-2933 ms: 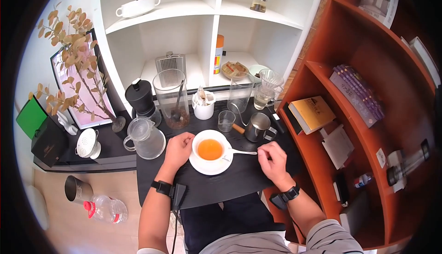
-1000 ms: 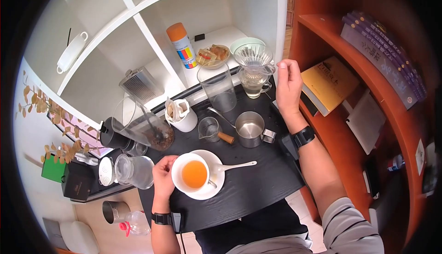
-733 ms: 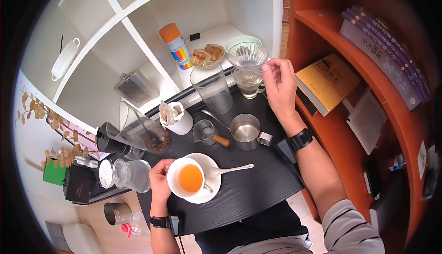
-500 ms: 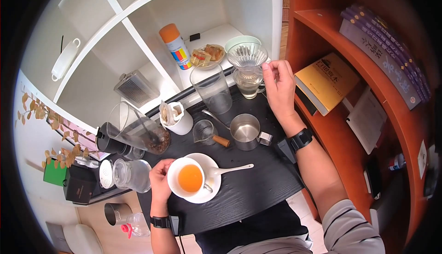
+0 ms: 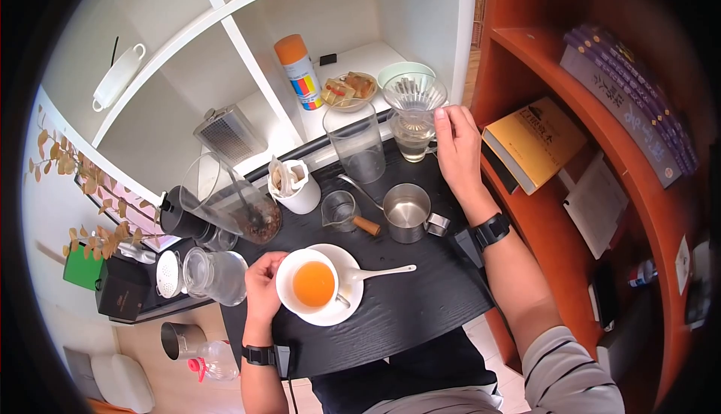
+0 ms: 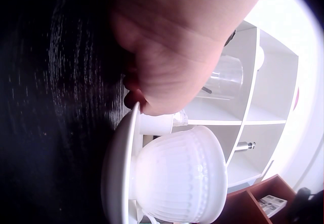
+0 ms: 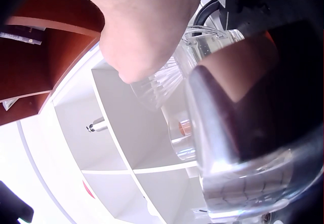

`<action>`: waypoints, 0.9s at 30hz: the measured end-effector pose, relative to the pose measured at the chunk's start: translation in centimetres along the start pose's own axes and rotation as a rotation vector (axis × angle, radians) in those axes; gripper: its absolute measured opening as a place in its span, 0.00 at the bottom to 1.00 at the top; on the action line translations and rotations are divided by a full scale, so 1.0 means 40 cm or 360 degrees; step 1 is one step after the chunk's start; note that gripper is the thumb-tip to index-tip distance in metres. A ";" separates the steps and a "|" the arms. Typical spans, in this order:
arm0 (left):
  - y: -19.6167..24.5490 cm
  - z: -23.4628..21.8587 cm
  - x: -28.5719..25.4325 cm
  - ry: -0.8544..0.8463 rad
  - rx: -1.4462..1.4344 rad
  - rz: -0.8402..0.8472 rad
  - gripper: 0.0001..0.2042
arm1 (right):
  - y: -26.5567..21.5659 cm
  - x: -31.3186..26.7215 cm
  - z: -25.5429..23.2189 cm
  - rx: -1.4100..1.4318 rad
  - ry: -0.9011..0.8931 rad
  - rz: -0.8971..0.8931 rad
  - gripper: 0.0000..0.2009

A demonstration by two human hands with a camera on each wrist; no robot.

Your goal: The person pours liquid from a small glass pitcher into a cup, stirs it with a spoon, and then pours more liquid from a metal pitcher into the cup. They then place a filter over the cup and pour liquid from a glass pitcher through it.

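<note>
A white teacup [image 5: 285, 283] of orange liquid stands on a white saucer [image 6: 115, 183], with a white spoon [image 5: 387, 270] lying across the saucer's right side. At the saucer's left edge is my left hand [image 5: 263, 286]; in the left wrist view its curled fingertips pinch the saucer's rim, below the cup. My right hand [image 5: 460, 151] is at the back right, its thumb and fingers holding the side of a clear ribbed coffee dripper [image 5: 413, 93]. The dripper sits on a glass server [image 5: 413, 144] with pale liquid in it. In the right wrist view the hand hides the dripper's grip.
Near the right hand stands a steel mug [image 5: 406, 211]. A small wooden-handled glass pitcher [image 5: 340, 207], a tall glass cylinder [image 5: 360, 155], a white pot [image 5: 302, 195] of drip bags and a glass jug [image 5: 225, 273] share the black table [image 5: 420, 301]. Shelves border the back and right.
My right hand has gone from beside the spoon to the dripper at the back. The left hand stays by the saucer. The head view has tilted and shifted right.
</note>
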State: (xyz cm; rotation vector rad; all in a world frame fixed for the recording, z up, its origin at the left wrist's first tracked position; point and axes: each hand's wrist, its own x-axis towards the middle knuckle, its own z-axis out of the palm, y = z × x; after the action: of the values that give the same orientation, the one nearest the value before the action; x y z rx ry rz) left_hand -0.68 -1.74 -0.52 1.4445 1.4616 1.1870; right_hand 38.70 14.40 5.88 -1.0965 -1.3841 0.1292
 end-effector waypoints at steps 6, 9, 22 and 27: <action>-0.008 -0.002 0.000 0.0007 -0.0014 -0.0003 0.06 | 0.005 0.000 0.005 0.0161 -0.0011 0.0097 0.16; -0.007 -0.004 0.002 0.0002 0.0007 -0.0003 0.05 | 0.004 0.003 -0.001 0.0294 -0.0160 0.0292 0.19; 0.008 0.004 0.000 0.0000 -0.0029 -0.0015 0.05 | 0.015 0.000 0.000 0.0505 -0.0238 0.0549 0.23; 0.010 0.005 0.000 0.0010 -0.0008 -0.0023 0.05 | -0.008 0.001 0.004 0.0738 -0.0071 0.0455 0.20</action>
State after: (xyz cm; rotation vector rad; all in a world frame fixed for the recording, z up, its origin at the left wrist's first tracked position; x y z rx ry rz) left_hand -0.36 -1.76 -0.19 1.4258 1.4700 1.1868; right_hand 38.42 14.34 6.11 -0.8938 -1.1501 0.6526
